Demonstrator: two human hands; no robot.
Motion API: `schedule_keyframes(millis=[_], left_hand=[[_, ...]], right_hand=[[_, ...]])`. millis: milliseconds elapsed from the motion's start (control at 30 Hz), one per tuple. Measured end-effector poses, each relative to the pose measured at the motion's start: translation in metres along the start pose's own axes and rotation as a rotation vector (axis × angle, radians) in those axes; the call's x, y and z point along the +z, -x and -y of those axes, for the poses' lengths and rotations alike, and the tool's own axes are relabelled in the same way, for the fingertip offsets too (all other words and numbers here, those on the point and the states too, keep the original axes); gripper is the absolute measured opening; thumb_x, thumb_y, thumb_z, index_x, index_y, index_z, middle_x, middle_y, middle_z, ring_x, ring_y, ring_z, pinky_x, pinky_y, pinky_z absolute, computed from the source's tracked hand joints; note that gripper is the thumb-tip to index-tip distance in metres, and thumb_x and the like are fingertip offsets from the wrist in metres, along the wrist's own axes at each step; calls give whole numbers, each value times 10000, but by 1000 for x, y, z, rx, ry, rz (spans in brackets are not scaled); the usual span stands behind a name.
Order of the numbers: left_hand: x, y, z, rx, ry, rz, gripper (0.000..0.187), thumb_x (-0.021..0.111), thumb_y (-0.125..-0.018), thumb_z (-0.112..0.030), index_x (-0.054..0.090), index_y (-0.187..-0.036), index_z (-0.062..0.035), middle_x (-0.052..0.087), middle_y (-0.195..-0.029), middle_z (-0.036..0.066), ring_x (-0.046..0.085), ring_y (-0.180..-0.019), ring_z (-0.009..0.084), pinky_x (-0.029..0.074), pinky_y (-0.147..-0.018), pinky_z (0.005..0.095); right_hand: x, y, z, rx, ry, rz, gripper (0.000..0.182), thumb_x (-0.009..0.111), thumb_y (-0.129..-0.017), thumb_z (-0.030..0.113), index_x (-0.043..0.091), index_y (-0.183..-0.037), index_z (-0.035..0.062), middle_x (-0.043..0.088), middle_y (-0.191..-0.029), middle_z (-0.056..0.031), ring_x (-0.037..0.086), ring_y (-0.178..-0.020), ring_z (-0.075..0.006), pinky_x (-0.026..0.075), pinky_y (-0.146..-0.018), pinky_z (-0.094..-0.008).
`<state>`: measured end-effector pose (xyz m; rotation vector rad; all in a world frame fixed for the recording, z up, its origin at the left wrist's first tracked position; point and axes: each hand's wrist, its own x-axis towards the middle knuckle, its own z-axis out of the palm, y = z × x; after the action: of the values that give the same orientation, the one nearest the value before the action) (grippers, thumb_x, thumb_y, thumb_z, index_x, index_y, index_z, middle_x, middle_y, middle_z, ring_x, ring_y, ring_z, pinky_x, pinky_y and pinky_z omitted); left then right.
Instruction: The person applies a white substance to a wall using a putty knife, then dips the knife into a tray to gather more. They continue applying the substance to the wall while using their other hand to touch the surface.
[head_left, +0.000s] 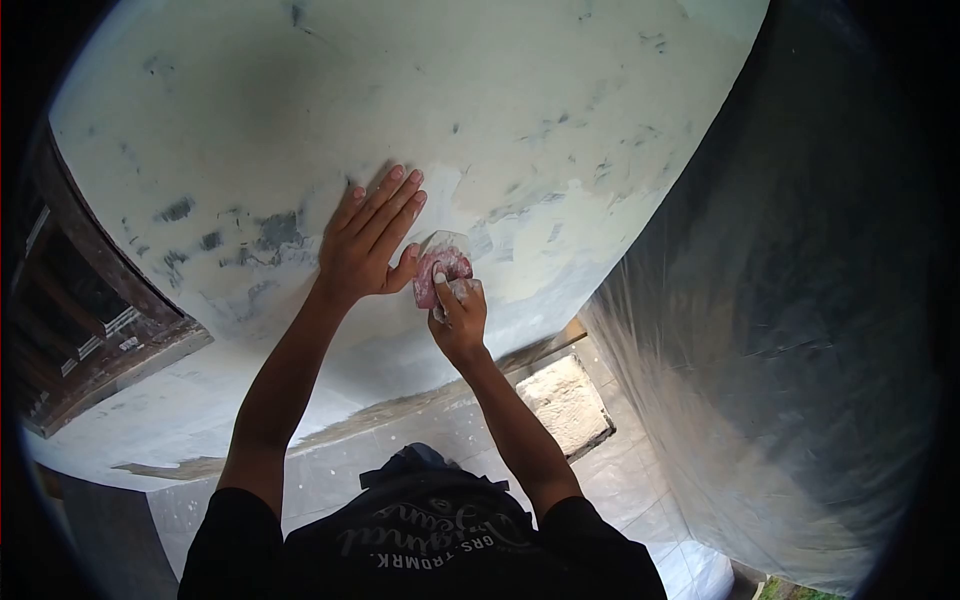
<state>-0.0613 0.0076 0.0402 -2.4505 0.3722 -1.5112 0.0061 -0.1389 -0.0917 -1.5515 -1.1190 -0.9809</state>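
I have the right hand [460, 312] gripping a putty knife [436, 258], its pinkish-red handle smeared white, with the pale blade angled up against the wall [560, 60]. The left hand [370, 243] is open, palm down on the wall just left of the putty knife, fingers extended and thumb reaching toward the handle; I can't tell whether the thumb touches it. Above and to either side of the putty knife, I see dark scuffed patches scattered over the pale surface. Well to its left and lower is a dark brown window frame [125, 372]. Below and to the right of it, a rectangular slab-like object [562, 400] with a rough whitish top rests on the floor [375, 455]. Farther right of the putty knife, I see translucent plastic sheeting [780, 300] hanging in folds.
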Motion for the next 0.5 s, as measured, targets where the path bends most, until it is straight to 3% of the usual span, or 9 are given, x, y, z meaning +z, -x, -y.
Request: schedule_keyframes(millis=[100,133,167,333,500], left_hand=[[0,-2,2,3,1,-2,439,418,-873,-259,603,-1212,-49,564,-1333,66,439,-1325,196,154,-1160,407],[0,-1,1,-3,2,0,440,417,-876,-260,601,-1215,-48,565,-1332,68,439,-1325,197,153,-1160,408],[0,0,0,-4,5,4,440,417,-876,-260,601,-1215,-48,565,-1332,68,439,-1325,197,153,-1160,408],[-1,-1,1,-3,13,0,446,402,-885,-260,595,-1221,-39,562,-1333,77,439,-1325,205,150,-1161,411],[0,3,2,-8,44,-24,461,373,-901,-276,589,-1227,-31,562,-1332,85,448,-1319,215,140,-1163,412]], right_hand=[[-12,-6,-7,-50,-46,-86,588,674,-540,-84,612,-1122,-28,568,-850,-142,540,-735,-324,437,-667,-428],[-20,-30,-4,-79,29,-161,550,675,-595,-126,620,-1132,-20,584,-788,-111,549,-694,-311,467,-607,-376],[-22,-48,-11,-123,42,-246,559,664,-594,-127,613,-1140,-23,584,-788,-117,534,-686,-307,460,-593,-376],[-2,-82,-24,-72,111,-121,578,640,-602,-123,593,-1170,-21,577,-849,-133,520,-711,-314,428,-655,-409],[13,-11,2,-9,-10,-9,561,650,-596,-119,613,-1146,-13,592,-884,-146,533,-724,-330,444,-671,-415]])
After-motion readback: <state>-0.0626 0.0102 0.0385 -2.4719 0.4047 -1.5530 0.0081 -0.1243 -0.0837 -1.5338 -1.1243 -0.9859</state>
